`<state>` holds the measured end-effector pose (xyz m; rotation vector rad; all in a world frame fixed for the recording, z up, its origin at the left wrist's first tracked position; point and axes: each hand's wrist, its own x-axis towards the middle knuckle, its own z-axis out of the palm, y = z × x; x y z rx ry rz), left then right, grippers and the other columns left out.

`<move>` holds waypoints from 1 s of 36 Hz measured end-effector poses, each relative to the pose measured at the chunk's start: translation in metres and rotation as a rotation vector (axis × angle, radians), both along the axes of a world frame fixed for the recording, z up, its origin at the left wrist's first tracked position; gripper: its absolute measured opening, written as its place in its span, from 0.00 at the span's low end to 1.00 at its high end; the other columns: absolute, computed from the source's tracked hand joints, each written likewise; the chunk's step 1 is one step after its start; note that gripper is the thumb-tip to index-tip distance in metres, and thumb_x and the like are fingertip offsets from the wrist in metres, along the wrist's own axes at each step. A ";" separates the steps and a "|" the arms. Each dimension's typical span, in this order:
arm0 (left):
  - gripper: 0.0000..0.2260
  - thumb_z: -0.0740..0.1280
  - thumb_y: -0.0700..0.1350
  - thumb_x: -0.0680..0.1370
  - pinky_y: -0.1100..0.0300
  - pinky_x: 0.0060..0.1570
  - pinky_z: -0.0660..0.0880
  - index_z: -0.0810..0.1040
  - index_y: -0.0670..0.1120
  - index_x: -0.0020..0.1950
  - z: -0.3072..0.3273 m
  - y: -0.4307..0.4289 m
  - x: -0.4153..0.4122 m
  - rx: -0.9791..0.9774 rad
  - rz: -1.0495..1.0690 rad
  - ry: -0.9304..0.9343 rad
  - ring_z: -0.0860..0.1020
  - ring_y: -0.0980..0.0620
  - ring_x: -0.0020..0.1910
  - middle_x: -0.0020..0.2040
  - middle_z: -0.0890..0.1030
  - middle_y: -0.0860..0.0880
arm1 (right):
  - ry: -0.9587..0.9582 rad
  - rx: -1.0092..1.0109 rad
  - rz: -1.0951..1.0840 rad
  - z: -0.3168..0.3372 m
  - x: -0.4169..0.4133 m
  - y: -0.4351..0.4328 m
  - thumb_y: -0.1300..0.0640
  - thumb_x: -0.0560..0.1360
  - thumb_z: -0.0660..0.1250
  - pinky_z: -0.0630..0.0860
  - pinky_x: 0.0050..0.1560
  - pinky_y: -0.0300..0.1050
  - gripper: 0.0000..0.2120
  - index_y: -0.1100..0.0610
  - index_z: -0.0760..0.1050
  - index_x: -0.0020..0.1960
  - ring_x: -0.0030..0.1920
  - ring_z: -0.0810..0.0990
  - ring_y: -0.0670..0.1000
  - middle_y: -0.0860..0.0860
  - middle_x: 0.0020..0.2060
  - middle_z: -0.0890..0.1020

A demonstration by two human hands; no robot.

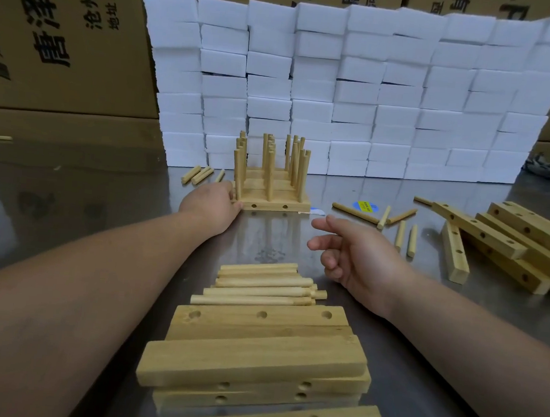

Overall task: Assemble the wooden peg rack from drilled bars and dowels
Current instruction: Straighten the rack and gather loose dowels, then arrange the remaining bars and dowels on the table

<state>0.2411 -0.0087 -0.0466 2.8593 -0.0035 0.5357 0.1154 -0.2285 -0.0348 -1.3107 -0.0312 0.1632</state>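
A wooden peg rack (272, 188) stands at the middle of the steel table, its drilled bars side by side with several upright dowels. My left hand (214, 203) touches the rack's left end; whether the fingers grip it is hidden. My right hand (355, 258) hovers to the right of the rack with loosely curled fingers and holds nothing. A bundle of long dowels (263, 285) lies in front of me, and behind it toward me a stack of drilled bars (253, 359).
More drilled bars (510, 242) are piled at the right, with loose dowels (395, 224) beside them and short dowels (201, 174) left of the rack. A wall of white foam blocks (343, 91) and cardboard boxes (59, 33) close off the back. A yellow-blue sticker (365, 206) lies on the table.
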 end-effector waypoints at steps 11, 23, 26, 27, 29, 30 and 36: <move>0.09 0.61 0.55 0.77 0.59 0.28 0.61 0.70 0.50 0.47 0.002 -0.001 0.000 -0.031 0.018 0.015 0.68 0.54 0.35 0.38 0.72 0.51 | -0.009 -0.005 0.001 -0.001 0.001 -0.001 0.56 0.79 0.59 0.62 0.20 0.35 0.08 0.58 0.74 0.51 0.21 0.68 0.45 0.51 0.27 0.79; 0.11 0.58 0.51 0.76 0.59 0.30 0.63 0.71 0.48 0.36 0.004 -0.004 -0.034 -0.252 -0.022 -0.001 0.72 0.51 0.33 0.33 0.74 0.50 | -0.018 -0.008 0.023 -0.003 0.003 -0.003 0.55 0.79 0.59 0.64 0.20 0.35 0.08 0.58 0.75 0.51 0.21 0.69 0.45 0.51 0.28 0.80; 0.13 0.59 0.48 0.76 0.59 0.32 0.66 0.75 0.45 0.34 0.008 -0.010 -0.050 -0.514 -0.101 0.130 0.73 0.50 0.33 0.33 0.76 0.48 | -0.020 -0.011 0.026 -0.003 0.003 -0.003 0.55 0.79 0.59 0.64 0.20 0.35 0.08 0.58 0.75 0.51 0.21 0.69 0.45 0.51 0.28 0.80; 0.13 0.60 0.47 0.76 0.60 0.33 0.67 0.77 0.45 0.35 0.010 -0.012 -0.057 -0.597 -0.114 0.179 0.74 0.51 0.33 0.34 0.77 0.49 | -0.022 -0.016 0.026 -0.003 0.002 -0.003 0.55 0.79 0.59 0.64 0.20 0.35 0.09 0.58 0.75 0.51 0.21 0.69 0.45 0.51 0.28 0.80; 0.11 0.63 0.45 0.75 0.62 0.34 0.69 0.80 0.43 0.36 0.015 -0.014 -0.071 -0.667 -0.149 0.279 0.74 0.52 0.34 0.37 0.80 0.47 | -0.025 -0.027 0.027 -0.002 0.001 -0.002 0.55 0.79 0.59 0.64 0.21 0.35 0.08 0.58 0.74 0.51 0.21 0.69 0.45 0.51 0.28 0.80; 0.10 0.65 0.45 0.74 0.62 0.32 0.69 0.80 0.40 0.38 0.016 -0.016 -0.079 -0.677 -0.164 0.320 0.74 0.52 0.33 0.37 0.80 0.47 | -0.025 -0.030 0.026 -0.002 0.001 -0.002 0.56 0.79 0.59 0.64 0.21 0.35 0.08 0.58 0.74 0.51 0.21 0.69 0.45 0.51 0.28 0.80; 0.09 0.64 0.51 0.76 0.63 0.47 0.69 0.83 0.51 0.49 0.023 -0.015 -0.121 -0.561 -0.378 0.511 0.76 0.54 0.50 0.53 0.81 0.52 | -0.028 -0.030 0.023 0.000 -0.003 -0.002 0.56 0.79 0.59 0.64 0.20 0.35 0.07 0.58 0.74 0.51 0.20 0.69 0.45 0.51 0.27 0.80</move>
